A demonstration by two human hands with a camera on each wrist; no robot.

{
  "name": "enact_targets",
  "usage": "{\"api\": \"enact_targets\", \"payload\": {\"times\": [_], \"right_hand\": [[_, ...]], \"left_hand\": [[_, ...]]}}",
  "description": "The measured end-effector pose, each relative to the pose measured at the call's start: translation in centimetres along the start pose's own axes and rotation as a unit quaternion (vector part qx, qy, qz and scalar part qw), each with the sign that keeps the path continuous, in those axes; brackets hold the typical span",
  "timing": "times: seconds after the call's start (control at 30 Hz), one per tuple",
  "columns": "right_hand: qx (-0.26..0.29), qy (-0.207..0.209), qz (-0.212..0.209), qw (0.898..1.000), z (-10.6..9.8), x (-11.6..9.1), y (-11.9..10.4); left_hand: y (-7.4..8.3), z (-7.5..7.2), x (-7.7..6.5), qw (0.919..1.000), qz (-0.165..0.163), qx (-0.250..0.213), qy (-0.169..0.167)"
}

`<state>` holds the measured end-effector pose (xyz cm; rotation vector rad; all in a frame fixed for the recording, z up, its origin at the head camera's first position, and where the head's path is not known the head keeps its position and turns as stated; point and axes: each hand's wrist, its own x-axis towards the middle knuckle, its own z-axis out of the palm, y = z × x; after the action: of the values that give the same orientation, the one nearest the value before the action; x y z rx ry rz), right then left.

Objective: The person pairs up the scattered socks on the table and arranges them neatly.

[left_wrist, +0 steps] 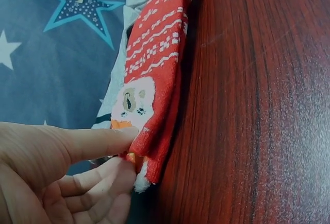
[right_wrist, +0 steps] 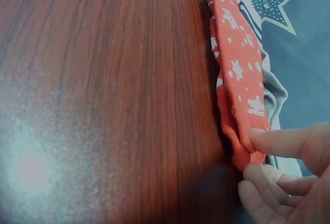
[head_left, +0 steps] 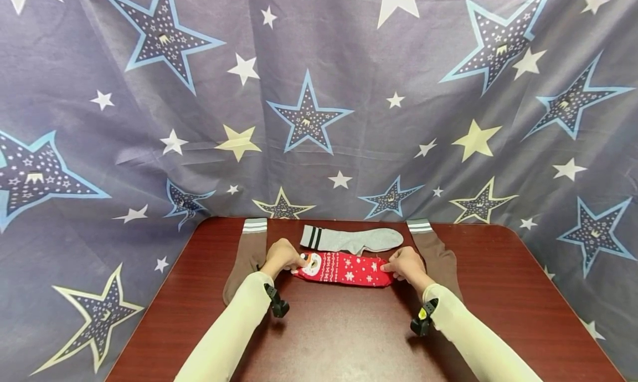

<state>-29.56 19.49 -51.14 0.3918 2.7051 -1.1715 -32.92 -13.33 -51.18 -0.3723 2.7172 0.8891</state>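
Left hand (head_left: 283, 257): nearly closed, thumb on top and fingers beneath, pinching the left end of the red sock (head_left: 344, 269), the end with the animal face
Right hand (head_left: 406, 264): also nearly closed, thumb and fingertips pinching the sock's right end
Red sock: runs left to right between the hands, mid-table, patterned face up; gripping both ends probably keeps it straight and flat; whether it is slightly lifted cannot be told
Grey sock (head_left: 354, 239): just beyond the red one on the far side, nearly parallel, striped cuff to the left
Brown socks: one at left (head_left: 253, 243), one at right (head_left: 441, 263), striped cuffs at the far edge; this spacing seemingly leaves the middle for handling
Containers: no box or basket in view; the socks look flat, and their insides are hidden
Table (head_left: 339, 337): reddish wood, bearing all the socks
Curtain (head_left: 319, 177): star-printed, hanging beyond the far edge
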Motion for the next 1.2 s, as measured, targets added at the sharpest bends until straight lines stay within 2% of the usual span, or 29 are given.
{"api": "enact_targets", "payload": {"times": [0.1,0.2,0.37,0.6,0.87,1.2], "right_hand": [[-0.009,0.001,-0.001,1.0,-0.1,-0.2,-0.2],[-0.016,0.004,-0.006,1.0,-0.1,-0.5,-0.2],[-0.013,0.007,-0.011,1.0,0.1,-0.4,-0.1],[0.011,0.003,-0.009,1.0,0.4,-0.1,-0.2],[0.019,0.015,-0.014,1.0,0.5,0.8,-0.2],[0.013,0.024,-0.021,0.999,0.2,1.7,-0.4]], "left_hand": [[0.1,-0.2,-0.3,0.9986,0.014,0.04,0.033],[0.2,-0.3,-0.5,0.9982,0.015,0.037,0.044],[0.3,0.1,-0.5,0.9988,-0.004,0.031,0.037],[0.6,0.5,-0.5,0.9987,-0.013,0.038,0.032],[1.0,0.5,-0.4,0.9978,-0.018,0.03,0.057],[1.0,1.4,0.5,0.9978,-0.026,0.002,0.062]]}}
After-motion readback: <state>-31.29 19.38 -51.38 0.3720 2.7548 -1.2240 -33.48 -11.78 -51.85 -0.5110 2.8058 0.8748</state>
